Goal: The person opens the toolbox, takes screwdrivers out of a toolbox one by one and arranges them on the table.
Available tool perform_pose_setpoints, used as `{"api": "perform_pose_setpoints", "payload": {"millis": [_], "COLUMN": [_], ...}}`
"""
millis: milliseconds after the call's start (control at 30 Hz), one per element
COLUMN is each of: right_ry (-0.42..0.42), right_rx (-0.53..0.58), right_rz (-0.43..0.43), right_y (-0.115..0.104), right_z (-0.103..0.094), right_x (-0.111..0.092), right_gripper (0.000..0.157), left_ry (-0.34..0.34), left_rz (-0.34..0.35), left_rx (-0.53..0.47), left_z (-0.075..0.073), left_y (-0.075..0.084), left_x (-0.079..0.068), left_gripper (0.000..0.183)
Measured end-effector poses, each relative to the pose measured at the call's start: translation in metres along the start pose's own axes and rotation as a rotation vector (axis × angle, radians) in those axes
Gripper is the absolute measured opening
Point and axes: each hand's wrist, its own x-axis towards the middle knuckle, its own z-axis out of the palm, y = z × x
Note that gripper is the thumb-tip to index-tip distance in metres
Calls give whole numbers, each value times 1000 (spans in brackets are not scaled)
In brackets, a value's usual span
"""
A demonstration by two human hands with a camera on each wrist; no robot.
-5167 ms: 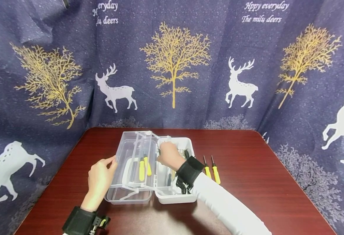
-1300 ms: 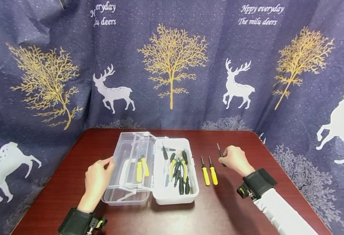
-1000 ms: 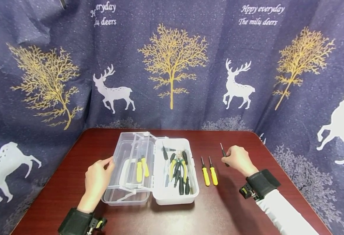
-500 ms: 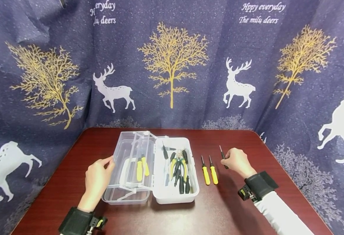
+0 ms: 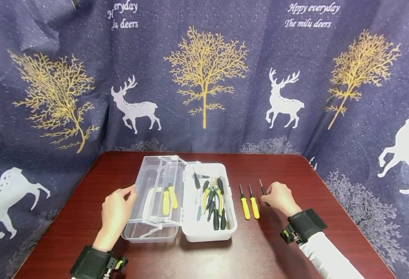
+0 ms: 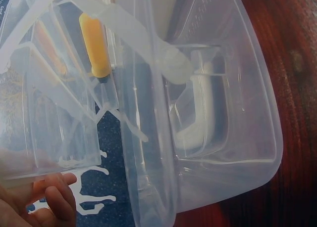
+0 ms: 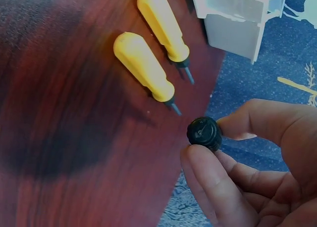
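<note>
Dark blue curtain, printed with deer and trees, hangs behind a reddish-brown table. On the table stands an open white box, containing one pair of pliers with yellow-and-green handles and several black-handled tools. Joined to its left side is a clear lid with a clear tray above it. Two yellow-handled tools appear to lie in the tray, though layered plastic makes the exact compartment hard to confirm. The left hand pinches the tray's outer edge between thumb and fingers.

Two yellow screwdrivers lie side by side on the table, right of the box, shafts pointing away from the person. Just right of them, the right hand is clamped by thumb and fingertips on one black screwdriver.

The head view shows that screwdriver's shaft; the right wrist view gives only its handle (a round, ridged butt, seen end-on). The left wrist view shows the lid's white handle closely.
</note>
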Motion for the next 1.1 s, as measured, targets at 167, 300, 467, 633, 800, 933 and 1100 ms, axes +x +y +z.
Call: {"api": "perform_pose_setpoints", "payload": {"millis": [167,300,467,633,800,933,1100], "right_ry": [-23,-46,-60,-75,-72,-78,-86], "right_rx": [12,18,33,40,28,20,17], "right_rz": [7,19,37,49,42,49,58], "right_y": [3,5,7,12,14,14,16], "right_z": [8,14,20,29,32,33,35], "right_x": [-1,-1,-2,-3,-4,-4,-4], "right_gripper": [36,38,41,45,45,42,42], "left_ry": [-7,1,-5,-16,-7,-6,-15], "left_rz": [-7,-6,-17,-20,-8,-9,-15], "left_rx": [4,4,3,-1,-2,0,3], "left_z": [0,-1,-1,-2,-3,-3,-3], "left_y": [0,0,1,2,3,3,2], "left_x": [0,0,1,0,-1,0,0], "left_gripper": [27,26,27,27,26,26,27]}}
